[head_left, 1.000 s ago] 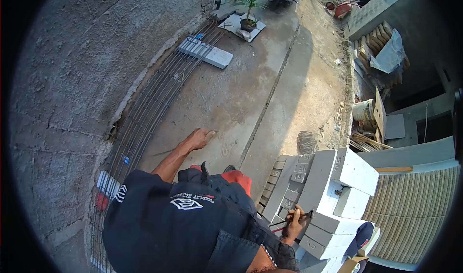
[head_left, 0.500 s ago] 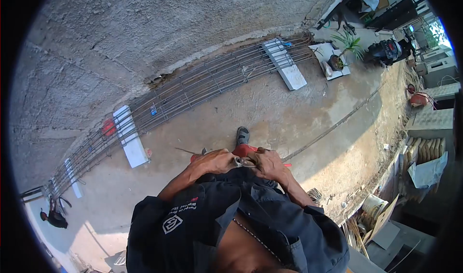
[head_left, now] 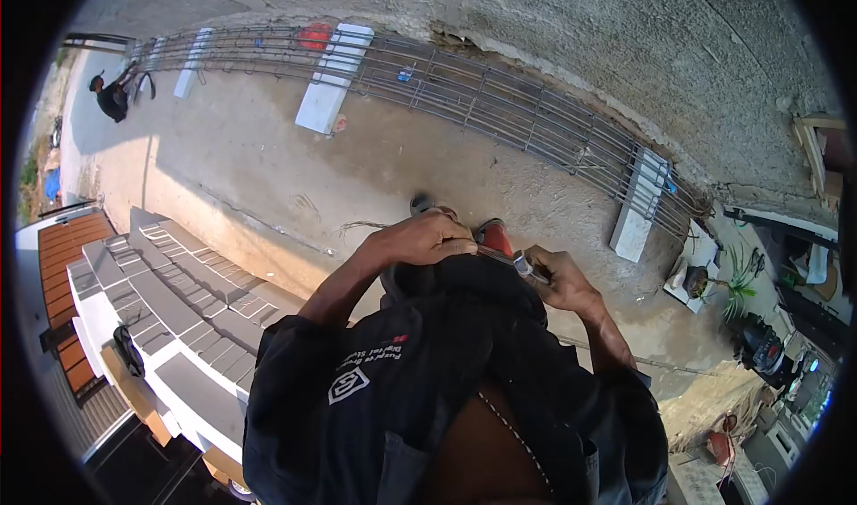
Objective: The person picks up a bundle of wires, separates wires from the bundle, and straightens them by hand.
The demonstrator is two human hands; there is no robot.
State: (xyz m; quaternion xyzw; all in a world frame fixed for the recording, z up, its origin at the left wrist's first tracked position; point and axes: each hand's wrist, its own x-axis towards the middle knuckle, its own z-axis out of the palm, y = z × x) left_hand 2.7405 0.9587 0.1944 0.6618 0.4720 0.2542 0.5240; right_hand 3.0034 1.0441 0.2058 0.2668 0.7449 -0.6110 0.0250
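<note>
My left hand point(head_left: 435, 237) is closed in front of my waist, palm down. Several thin wires point(head_left: 361, 225) stick out from it to the left. My right hand point(head_left: 562, 280) is curled round a small shiny metal tool point(head_left: 525, 266), whose exact kind I cannot make out. A narrow dark strip point(head_left: 496, 254) spans the gap between both hands. Below them are my dark trousers and a red-and-grey shoe point(head_left: 492, 234). The long steel rebar cage point(head_left: 500, 99) lies well ahead of my hands, on pale blocks point(head_left: 323, 103).
A rough wall point(head_left: 571, 23) runs behind the cage. At the far left end a person point(head_left: 112, 99) crouches beside it. Stacked grey blocks point(head_left: 192, 326) stand at left. A potted plant point(head_left: 736, 282) and a motorbike point(head_left: 763, 349) are at right.
My view has swung left, bringing the stacked blocks and more of the crouching person's end into sight. My hands, close together before, are now apart, with the right one further right.
</note>
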